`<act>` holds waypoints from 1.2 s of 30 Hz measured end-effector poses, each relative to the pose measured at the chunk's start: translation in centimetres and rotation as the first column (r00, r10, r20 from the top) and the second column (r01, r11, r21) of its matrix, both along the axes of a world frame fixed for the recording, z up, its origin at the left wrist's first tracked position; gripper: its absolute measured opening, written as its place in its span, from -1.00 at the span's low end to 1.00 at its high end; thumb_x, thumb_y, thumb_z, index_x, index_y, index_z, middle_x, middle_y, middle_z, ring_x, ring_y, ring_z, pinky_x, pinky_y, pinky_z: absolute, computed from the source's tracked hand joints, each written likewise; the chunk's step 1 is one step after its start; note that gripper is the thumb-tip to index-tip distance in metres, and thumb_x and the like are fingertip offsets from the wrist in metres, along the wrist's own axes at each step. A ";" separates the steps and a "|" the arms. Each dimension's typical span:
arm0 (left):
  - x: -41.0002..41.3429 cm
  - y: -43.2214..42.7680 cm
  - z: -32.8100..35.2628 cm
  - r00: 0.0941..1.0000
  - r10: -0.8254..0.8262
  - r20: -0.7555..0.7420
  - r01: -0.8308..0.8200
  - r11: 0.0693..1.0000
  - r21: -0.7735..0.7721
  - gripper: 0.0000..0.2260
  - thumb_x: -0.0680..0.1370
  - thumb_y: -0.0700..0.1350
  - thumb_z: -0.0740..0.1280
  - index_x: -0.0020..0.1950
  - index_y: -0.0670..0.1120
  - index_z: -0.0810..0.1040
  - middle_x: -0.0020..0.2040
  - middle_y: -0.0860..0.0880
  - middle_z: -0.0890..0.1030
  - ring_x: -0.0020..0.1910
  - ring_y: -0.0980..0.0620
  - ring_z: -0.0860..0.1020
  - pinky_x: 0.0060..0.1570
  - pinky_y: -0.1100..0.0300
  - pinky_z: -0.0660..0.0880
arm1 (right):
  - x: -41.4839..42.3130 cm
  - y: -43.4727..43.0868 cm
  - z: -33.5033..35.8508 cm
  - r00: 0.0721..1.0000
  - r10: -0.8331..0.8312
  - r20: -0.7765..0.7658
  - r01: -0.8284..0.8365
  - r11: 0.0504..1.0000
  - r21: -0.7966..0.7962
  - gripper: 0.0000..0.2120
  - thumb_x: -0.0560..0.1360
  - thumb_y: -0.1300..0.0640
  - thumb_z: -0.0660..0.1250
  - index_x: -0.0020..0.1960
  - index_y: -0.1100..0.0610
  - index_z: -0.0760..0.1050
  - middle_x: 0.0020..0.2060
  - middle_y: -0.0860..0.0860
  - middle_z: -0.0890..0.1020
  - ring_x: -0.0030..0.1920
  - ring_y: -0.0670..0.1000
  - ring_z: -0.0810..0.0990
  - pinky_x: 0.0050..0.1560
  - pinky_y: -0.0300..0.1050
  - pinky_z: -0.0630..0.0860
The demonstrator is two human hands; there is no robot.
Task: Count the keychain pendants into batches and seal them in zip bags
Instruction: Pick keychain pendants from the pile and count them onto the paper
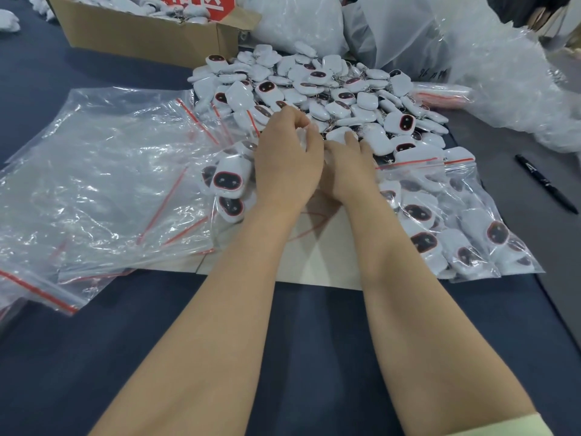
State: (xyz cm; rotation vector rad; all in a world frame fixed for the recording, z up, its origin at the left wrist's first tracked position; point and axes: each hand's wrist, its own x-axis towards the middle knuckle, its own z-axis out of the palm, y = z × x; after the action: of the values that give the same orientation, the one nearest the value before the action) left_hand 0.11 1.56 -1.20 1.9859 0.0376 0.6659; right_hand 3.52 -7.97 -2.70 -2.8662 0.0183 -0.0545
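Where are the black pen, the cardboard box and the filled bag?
black pen (547,184): head view, middle of barrel.
cardboard box (141,36): head view, front wall.
filled bag (408,163): head view, red zip strip.

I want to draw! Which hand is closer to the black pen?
Right. The right hand is left of the pen; the left hand, gripping pendants, is farther left still.

2 hands: L hand (287,162), R hand (349,166). Loose pendants (317,80) beyond both: too many to count. Several empty zip bags (94,171) left of L. Approx 2 filled bags (456,215) right of R. 1 pen (547,184), 1 box (141,29)
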 end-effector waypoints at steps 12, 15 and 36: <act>0.0 -0.1 0.0 1.000 -0.007 -0.025 0.007 1.000 -0.004 -0.86 0.57 -0.12 0.24 0.06 -0.14 0.51 0.04 -0.01 0.56 0.07 0.04 0.49 0.03 0.25 0.34 | 0.0 0.5 -0.7 0.989 -0.136 0.060 0.128 0.984 0.122 -0.46 0.64 -0.06 0.02 0.53 0.17 0.09 0.54 0.23 0.04 0.54 0.14 0.01 0.51 0.06 -0.01; 0.1 -0.1 0.0 1.000 -0.005 -0.022 0.005 1.000 -0.003 -0.86 0.57 -0.12 0.24 0.05 -0.14 0.51 0.03 -0.01 0.56 0.06 0.04 0.49 0.03 0.24 0.35 | 0.3 0.5 -0.6 0.959 -0.226 0.173 0.158 0.927 0.340 -0.46 0.64 -0.06 0.07 0.50 0.23 0.15 0.49 0.19 0.23 0.49 0.13 0.17 0.47 0.02 0.11; 0.0 -0.1 0.1 1.000 -0.016 -0.021 0.016 1.000 -0.018 -0.85 0.57 -0.13 0.24 0.06 -0.16 0.52 0.04 -0.03 0.57 0.05 0.03 0.49 0.03 0.24 0.35 | 0.5 0.0 -1.1 0.953 -0.216 0.212 0.156 0.951 0.266 -0.73 0.59 0.03 0.19 0.25 -0.01 0.49 0.28 0.13 0.40 0.30 0.17 0.32 0.33 -0.03 0.26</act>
State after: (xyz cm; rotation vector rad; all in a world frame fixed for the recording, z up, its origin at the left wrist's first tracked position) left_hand 0.09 1.47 -1.10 1.9738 0.0406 0.6318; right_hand 3.98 -7.92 -3.77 -2.5813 0.2339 -0.4057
